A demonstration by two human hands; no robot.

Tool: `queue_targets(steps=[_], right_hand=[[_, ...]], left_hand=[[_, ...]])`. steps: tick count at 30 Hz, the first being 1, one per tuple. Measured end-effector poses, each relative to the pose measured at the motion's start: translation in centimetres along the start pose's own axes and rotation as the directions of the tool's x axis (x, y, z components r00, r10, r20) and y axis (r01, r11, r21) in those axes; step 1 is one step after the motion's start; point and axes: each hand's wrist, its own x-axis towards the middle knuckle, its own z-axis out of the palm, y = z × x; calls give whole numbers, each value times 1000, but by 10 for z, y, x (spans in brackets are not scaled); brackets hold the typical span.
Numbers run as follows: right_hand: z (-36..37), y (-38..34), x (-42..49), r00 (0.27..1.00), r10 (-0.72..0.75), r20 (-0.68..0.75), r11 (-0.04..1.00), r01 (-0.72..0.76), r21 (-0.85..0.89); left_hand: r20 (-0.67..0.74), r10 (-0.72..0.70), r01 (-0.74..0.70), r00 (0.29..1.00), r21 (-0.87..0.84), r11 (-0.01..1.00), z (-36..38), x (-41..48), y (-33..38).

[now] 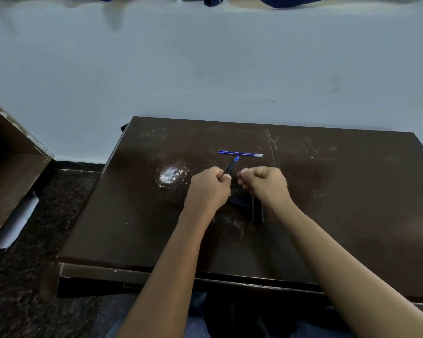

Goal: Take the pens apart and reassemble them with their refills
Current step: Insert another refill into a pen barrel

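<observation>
One view only, taken from the person's head, looking forward and steeply down. The wide lens bends straight lines near the frame edges. The camera sits close above the near edge of the dark wooden table (352, 191), whose top fills the middle band and runs out of frame at the right. Both forearms enter from the bottom edge and reach away from the lens; the left hand (209, 189) and right hand (266, 182) sit near the frame centre. The pale blue wall (205, 69) behind the table fills the upper part. The speckled dark floor (47, 215) shows at lower left. No second view shares the scene.
</observation>
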Motion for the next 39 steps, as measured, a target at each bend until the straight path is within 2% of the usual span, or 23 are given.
queue_targets(steps=[2, 3, 9, 12, 15, 18, 21, 25, 28, 30, 34, 39], right_hand=[[1, -11, -5, 989, 118, 86, 938, -139, 317], [2, -14, -6, 982, 149, 118, 907, -183, 379], [1, -15, -9, 959, 260, 111, 860, -282, 424], [4, -14, -7, 952, 283, 120, 839, -306, 451], [6, -12, -7, 958, 242, 153, 820, -286, 496], [3, -18, -8, 958, 149, 246, 787, -265, 557], [-2, -22, -8, 935, 109, 337, 726, -307, 615], [-3, -22, -10, 931, 73, 358, 804, -267, 531], [-2, -21, -9, 936, 113, 332, 724, -306, 618], [-2, -22, -7, 920, 140, 366, 665, -361, 653], [-1, -22, -6, 904, 193, 381, 688, -401, 604], [-1, -20, -4, 916, 192, 352, 673, -384, 632]], left_hand=[[16, 25, -25, 1000, 9, 1000, 1, 0, 0], [31, 36, -36, 999, 6, 999, 1, -1, 1], [145, 3, -1, 989, -15, 1000, 1, -2, 7], [156, -14, 17, 988, -21, 1000, -1, -4, 10], [170, -32, 35, 985, -15, 999, -3, -4, 15], [161, -42, 65, 986, -137, 989, -3, 0, 12], [146, -21, 47, 989, -181, 982, 0, 0, 12], [167, -14, 40, 986, -159, 986, 1, 1, 14], [166, -15, 41, 986, -153, 987, 2, 3, 10], [156, -24, 48, 987, -150, 988, 3, 4, 9], [159, -43, 67, 986, -153, 986, 3, 6, 9], [154, -39, 62, 987, -148, 987, 3, 6, 7]])
